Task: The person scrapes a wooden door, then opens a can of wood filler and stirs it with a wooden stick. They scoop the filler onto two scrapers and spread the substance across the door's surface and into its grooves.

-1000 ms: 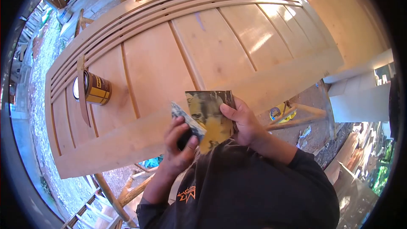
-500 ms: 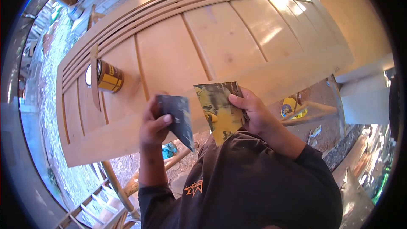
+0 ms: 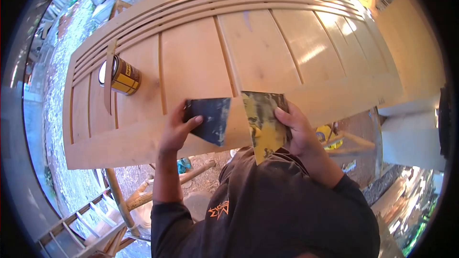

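My left hand grips a dark, flat filler scraper with pale smears, thumb on its face. Closed on a second scraper, coated with yellow putty and dark stains, is my right hand. The two scrapers are held up side by side with a small gap between them, in front of my body and over the near edge of a wooden door. That door lies flat, with grooved panels and slats along its far side.
On the door's left part, a tin with a yellow and brown label sits beside a thin wooden strip. Wooden supports stand below the door. A yellow package is underneath at right, near pale boards.
The left scraper has swung up and right, turning its face more toward me. My right hand and its scraper have shifted slightly right. The camera view has tilted a little.
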Motion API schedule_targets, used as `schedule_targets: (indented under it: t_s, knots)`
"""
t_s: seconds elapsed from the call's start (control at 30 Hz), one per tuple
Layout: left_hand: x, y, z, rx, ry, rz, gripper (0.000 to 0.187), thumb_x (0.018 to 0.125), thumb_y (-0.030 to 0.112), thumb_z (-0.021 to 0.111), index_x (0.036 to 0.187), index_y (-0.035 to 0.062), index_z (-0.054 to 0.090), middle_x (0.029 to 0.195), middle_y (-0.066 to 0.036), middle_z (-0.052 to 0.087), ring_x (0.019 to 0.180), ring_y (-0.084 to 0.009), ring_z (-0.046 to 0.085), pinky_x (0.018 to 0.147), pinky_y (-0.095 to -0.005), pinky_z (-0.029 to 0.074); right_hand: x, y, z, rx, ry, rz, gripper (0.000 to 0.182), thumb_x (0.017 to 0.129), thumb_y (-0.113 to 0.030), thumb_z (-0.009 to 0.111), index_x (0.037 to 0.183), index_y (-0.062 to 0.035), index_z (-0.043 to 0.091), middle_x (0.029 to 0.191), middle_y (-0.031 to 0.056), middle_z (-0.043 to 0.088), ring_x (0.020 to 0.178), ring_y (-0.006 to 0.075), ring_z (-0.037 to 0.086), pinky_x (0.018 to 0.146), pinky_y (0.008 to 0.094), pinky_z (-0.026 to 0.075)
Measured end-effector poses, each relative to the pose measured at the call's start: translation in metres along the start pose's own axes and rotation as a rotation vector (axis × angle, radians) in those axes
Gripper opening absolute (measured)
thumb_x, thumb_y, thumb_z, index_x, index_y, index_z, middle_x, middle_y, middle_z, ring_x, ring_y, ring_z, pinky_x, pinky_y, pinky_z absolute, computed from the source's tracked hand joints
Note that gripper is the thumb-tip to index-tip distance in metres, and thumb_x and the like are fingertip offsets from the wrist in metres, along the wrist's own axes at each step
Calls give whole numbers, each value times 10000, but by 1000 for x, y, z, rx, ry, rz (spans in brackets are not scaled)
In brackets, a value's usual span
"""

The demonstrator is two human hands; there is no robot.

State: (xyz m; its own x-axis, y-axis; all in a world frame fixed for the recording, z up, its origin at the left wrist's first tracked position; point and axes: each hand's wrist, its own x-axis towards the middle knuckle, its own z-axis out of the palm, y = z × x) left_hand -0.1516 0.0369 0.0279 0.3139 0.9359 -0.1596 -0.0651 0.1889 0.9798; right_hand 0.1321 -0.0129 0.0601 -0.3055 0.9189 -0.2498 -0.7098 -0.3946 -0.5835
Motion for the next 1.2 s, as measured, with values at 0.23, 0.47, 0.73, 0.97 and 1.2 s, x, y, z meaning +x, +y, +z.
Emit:
schedule_targets:
  t_s: [0.23, 0.47, 0.73, 0.97, 1.2]
  knots:
    - [-21, 14, 23, 992, 366, 34, 487, 769, -27, 696, 1216, -36, 502, 1075, -116, 619, 1010, -202, 596, 888, -322, 482, 16, -21, -54, -21, 119, -59, 343, 964, -151, 453, 1263, 18, 444, 1168, 135, 599, 1049, 225, 609, 912, 355, 500]
    - [1, 23, 89, 109, 83, -198, 319, 861, 83, 640, 1145, -31, 549, 1008, -101, 643, 854, -178, 628, 747, -302, 505, 29, -24, -63, 121, 116, -129, 349, 985, -202, 398, 1255, 9, 461, 1192, 130, 589, 1096, 224, 582, 955, 361, 458]
    - [-9, -10, 143, -329, 246, -268, 165, 902, 89, 573, 946, -61, 627, 808, -104, 652, 691, -142, 611, 652, -272, 501, 18, -28, -66, -184, 263, -148, 301, 981, -180, 445, 1224, -4, 477, 1104, 72, 580, 1037, 178, 561, 937, 338, 443]
    - [-28, -10, 143, 72, 247, -482, 203, 877, 130, 631, 933, -65, 636, 762, -89, 653, 631, -122, 594, 586, -252, 493, -50, -137, -19, -16, -271, -896, 184, 912, -170, 537, 1050, -50, 555, 915, 60, 575, 851, 162, 567, 708, 356, 484]
    - [-68, -14, 156, 349, 424, -551, 203, 876, 131, 641, 955, -56, 633, 718, -72, 642, 606, -93, 579, 530, -238, 467, -78, -185, 17, 92, -684, -1146, 164, 812, -27, 585, 976, -41, 585, 920, 61, 564, 878, 180, 564, 734, 319, 508]
